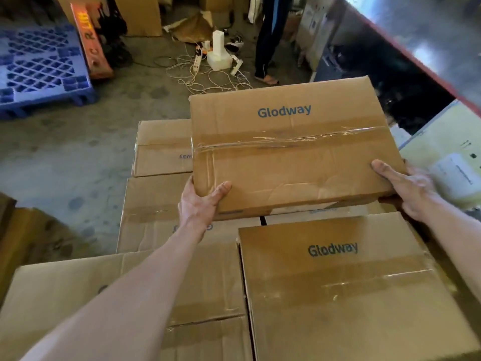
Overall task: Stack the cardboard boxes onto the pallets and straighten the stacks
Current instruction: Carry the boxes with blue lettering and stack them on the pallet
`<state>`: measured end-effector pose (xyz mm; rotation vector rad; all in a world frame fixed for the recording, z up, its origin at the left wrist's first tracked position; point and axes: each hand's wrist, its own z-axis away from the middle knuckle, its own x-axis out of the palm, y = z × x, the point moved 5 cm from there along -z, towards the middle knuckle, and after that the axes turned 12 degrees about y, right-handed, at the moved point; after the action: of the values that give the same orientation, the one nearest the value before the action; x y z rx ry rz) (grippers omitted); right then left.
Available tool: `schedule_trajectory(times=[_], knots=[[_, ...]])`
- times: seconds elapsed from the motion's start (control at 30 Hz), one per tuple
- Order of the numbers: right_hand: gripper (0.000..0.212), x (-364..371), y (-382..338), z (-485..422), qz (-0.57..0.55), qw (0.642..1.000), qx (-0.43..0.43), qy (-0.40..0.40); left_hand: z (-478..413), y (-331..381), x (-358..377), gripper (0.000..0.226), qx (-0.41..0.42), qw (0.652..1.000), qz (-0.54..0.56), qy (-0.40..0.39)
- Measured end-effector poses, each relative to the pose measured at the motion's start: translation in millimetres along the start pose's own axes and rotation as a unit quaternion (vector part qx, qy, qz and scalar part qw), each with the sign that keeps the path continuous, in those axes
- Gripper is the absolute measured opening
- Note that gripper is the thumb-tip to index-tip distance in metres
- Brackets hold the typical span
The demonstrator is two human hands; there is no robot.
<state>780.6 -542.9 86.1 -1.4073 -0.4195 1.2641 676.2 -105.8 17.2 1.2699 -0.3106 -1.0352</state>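
Stack of boxes (179, 287) filling the lower half of the view, brown cardboard, sealed with clear tape, laid flat side by side. At the near right corner of the stack, a near box (346, 290) printed "Glodway", set off by a dark gap from its neighbour on the left. Over the far right part of the stack, a held box (291, 152) of the same print, taped across the middle, near edge lifted clear of the layer below; contact at its far edge not possible to tell. Blue pallet (39, 66) bare on the concrete floor, well apart, far left. Legs of a person (268, 40) standing beyond the far edge of the stack. Left hand (200, 204) clasping the near left corner of the held box, thumb flat on top, fingers wrapped round the side. Right hand (411, 188) clasping the near right corner likewise, thumb on top, fingers hidden beneath. Loose white cables (208, 76) tangled on the floor by a white foam block (219, 57).
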Motion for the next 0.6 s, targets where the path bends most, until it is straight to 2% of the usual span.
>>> schedule_trajectory(times=[0.17, 0.3, 0.4, 0.6], knots=[[0.060, -2.1, 30.5, -49.5, 0.049, 0.998, -0.020, -0.029, 18.6, -20.5, 53.5, 0.114, -0.034, 0.998, -0.028, 0.033], [0.074, -4.6, 63.5, -84.6, 0.166, 0.985, -0.038, -0.025, 20.4, -34.8, 82.4, 0.111, -0.039, 0.995, -0.088, 0.024], [0.091, 4.5, 94.7, -99.2, 0.298, 0.953, -0.020, -0.048, 19.2, -44.4, 99.0, 0.092, -0.057, 0.982, -0.178, -0.001], [0.095, 14.3, 114.4, -110.1, 0.366, 0.930, -0.015, -0.036, 13.3, -48.7, 108.9, 0.091, -0.079, 0.949, -0.303, -0.026]])
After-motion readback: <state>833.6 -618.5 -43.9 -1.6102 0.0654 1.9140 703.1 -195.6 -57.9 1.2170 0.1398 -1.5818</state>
